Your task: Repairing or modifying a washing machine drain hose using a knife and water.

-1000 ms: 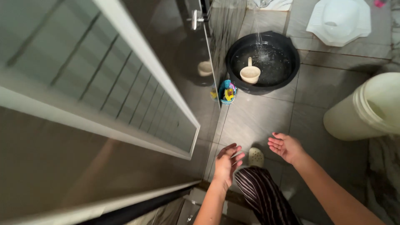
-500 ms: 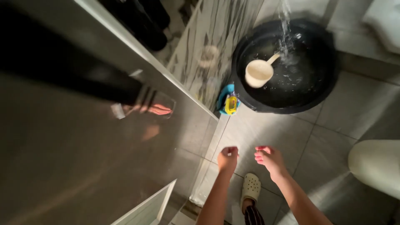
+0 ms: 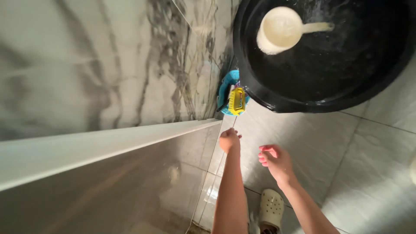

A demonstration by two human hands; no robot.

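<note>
My left hand [image 3: 229, 140] is stretched forward with its fingers curled in a loose fist, holding nothing I can see. It hovers just below a small blue basket [image 3: 228, 91] with a yellow brush [image 3: 237, 101] lying in it. My right hand [image 3: 275, 161] is beside it, fingers bent and slightly apart, empty. Ahead stands a large black basin [image 3: 277, 102] full of water. A cream ladle [image 3: 281, 29] floats in it. The basket sits on the floor between the basin and the marble wall.
A marble wall [image 3: 108, 65] fills the left. A white-edged glass panel [image 3: 95, 149] crosses below it. Grey floor tiles [image 3: 346, 156] lie under my hands. My foot in a cream clog [image 3: 271, 211] shows at the bottom.
The view has moved closer to the basin and the basket. Both hands have reached further forward. The left hand now sits nearer the blue basket.
</note>
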